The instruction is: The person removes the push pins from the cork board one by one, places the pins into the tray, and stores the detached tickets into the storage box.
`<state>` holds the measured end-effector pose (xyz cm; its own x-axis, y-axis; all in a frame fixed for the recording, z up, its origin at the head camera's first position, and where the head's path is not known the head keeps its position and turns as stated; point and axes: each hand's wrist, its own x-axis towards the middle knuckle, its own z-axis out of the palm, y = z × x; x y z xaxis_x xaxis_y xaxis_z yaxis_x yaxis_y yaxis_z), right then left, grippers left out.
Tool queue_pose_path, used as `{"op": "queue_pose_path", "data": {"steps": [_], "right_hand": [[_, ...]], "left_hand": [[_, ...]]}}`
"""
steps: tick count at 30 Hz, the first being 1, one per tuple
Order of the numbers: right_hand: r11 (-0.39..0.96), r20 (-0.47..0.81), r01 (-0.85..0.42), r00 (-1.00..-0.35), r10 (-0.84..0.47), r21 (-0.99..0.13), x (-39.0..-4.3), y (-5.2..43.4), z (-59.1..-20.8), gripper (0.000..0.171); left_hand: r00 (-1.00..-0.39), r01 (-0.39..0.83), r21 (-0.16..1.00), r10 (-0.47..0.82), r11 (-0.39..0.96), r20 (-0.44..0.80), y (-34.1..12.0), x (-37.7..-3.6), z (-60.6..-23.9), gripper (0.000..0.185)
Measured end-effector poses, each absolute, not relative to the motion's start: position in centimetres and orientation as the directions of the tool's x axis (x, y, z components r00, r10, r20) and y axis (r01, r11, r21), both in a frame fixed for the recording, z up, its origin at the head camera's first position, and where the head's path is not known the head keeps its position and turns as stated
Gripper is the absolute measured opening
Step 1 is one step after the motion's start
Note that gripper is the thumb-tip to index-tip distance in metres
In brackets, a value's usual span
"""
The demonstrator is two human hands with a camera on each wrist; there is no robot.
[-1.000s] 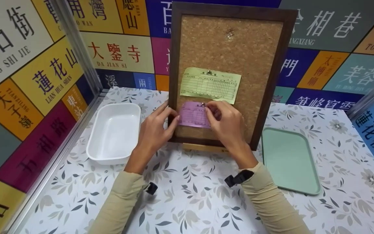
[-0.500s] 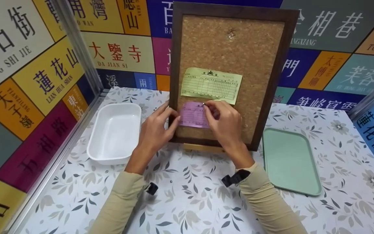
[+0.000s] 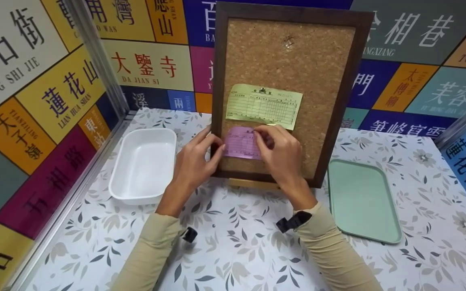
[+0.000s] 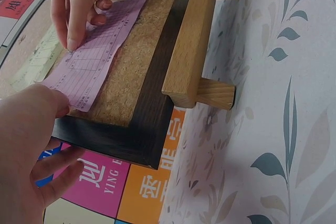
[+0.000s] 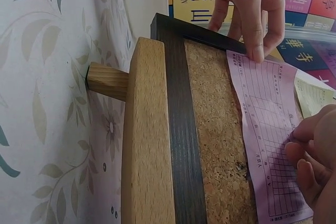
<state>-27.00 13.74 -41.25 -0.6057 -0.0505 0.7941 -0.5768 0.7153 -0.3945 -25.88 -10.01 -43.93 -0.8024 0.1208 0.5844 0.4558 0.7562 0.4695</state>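
A framed corkboard [image 3: 289, 68] leans upright on a wooden stand [image 4: 191, 51]. Low on it, a purple printed slip [image 3: 239, 142] lies against the cork below a yellow-green slip [image 3: 273, 106]. My left hand [image 3: 194, 157] grips the board's left edge, thumb on the purple slip's margin and the other fingers behind the frame. With thumb and index finger, my right hand [image 3: 283, 153] pinches a small pin at the purple slip's upper middle; the fingertips mostly hide it. In the right wrist view, the purple slip's bottom edge [image 5: 252, 145] curls slightly off the cork.
Left of the board stands a white rectangular tub [image 3: 142, 165]. A pale green tray [image 3: 364, 202] lies to the right. Near the board's top is a small shiny cluster [image 3: 288, 42]. Sign-printed walls [image 3: 148, 64] enclose the flower-patterned table [image 3: 233, 242] behind and at both sides.
My right hand has shifted slightly left, and its fingertips now cover the pin that showed earlier. The left hand keeps its place on the board's edge.
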Motion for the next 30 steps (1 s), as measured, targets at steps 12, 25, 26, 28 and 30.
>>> {"op": "queue_pose_path", "data": {"steps": [12,25,26,28,30], "right_hand": [[0.685,0.767,-0.587,-0.639,-0.065,-0.431,-27.07,13.77,-41.20,0.006],[0.698,0.733,-0.560,-0.676,-0.074,-0.447,-26.88,13.76,-40.99,0.008],[0.697,0.730,-0.559,-0.680,-0.075,-0.449,-26.84,13.77,-40.98,0.008],[0.695,0.722,-0.557,-0.687,-0.079,-0.454,-26.77,13.79,-40.98,0.007],[0.692,0.717,-0.557,-0.692,-0.082,-0.458,-26.70,13.82,-41.02,0.008]], "left_hand": [[-0.806,0.456,0.474,0.124,0.753,0.578,-9.98,-25.92,-43.87,0.017],[-0.810,0.459,0.496,0.119,0.737,0.574,-9.95,-25.90,-43.98,0.015],[-0.812,0.456,0.497,0.117,0.738,0.572,-9.93,-25.88,-43.98,0.015],[-0.815,0.451,0.499,0.113,0.739,0.568,-9.90,-25.85,-43.96,0.015],[-0.817,0.450,0.506,0.110,0.736,0.566,-9.86,-25.83,-43.93,0.014]]}}
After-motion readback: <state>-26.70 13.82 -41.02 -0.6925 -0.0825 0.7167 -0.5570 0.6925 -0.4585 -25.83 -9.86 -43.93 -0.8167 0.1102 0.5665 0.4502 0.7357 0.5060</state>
